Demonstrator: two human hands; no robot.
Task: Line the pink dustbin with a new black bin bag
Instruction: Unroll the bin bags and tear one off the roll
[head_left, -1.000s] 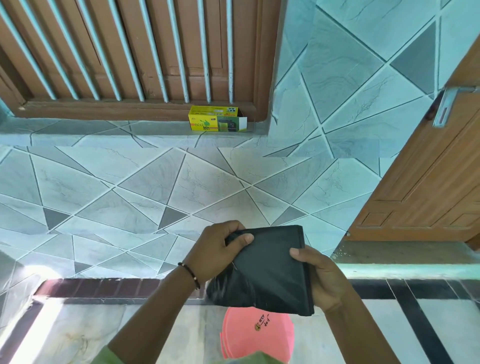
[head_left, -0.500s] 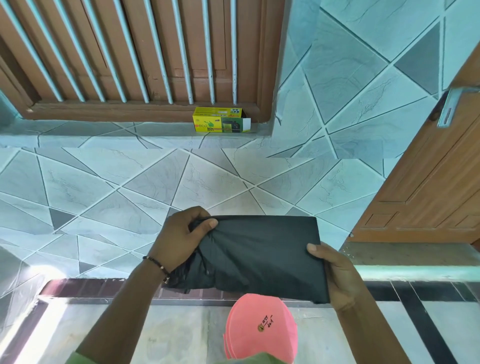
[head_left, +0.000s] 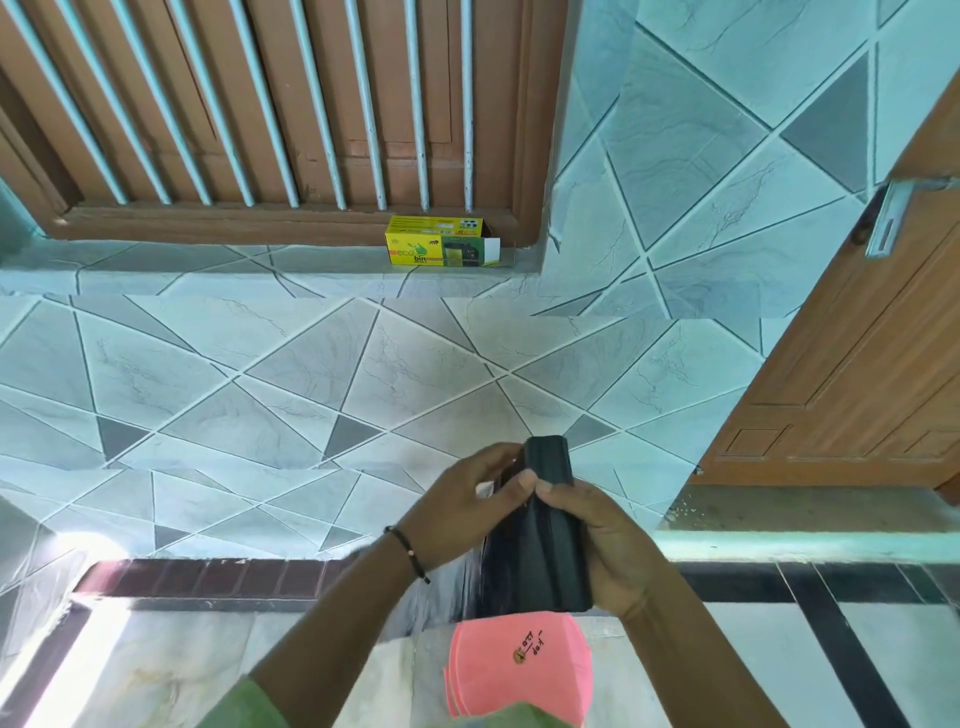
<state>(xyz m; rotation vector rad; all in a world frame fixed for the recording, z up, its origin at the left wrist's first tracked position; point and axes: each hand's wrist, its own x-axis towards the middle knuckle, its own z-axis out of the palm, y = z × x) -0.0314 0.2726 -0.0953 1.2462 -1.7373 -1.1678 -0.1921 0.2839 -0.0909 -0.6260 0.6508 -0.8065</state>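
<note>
A black bin bag (head_left: 540, 551), folded into a narrow upright strip, is held in front of me above the floor. My left hand (head_left: 457, 514) pinches its upper left edge with thumb and fingers. My right hand (head_left: 608, 551) wraps its right side, thumb pressed on the front beside the left thumb. Directly below the bag stands the pink dustbin (head_left: 519, 670), seen from above with a small sticker and writing on it; its lower part is cut off by the frame edge.
A yellow bin-bag box (head_left: 441, 248) lies on the tiled ledge below the barred wooden window (head_left: 291, 104). A wooden door (head_left: 857, 364) with a metal handle (head_left: 888, 218) stands at the right. A raised step edge (head_left: 779, 545) runs behind the bin.
The bag was spread wide between my hands half a second ago; now my hands have come together and the bag is gathered into a narrow vertical fold.
</note>
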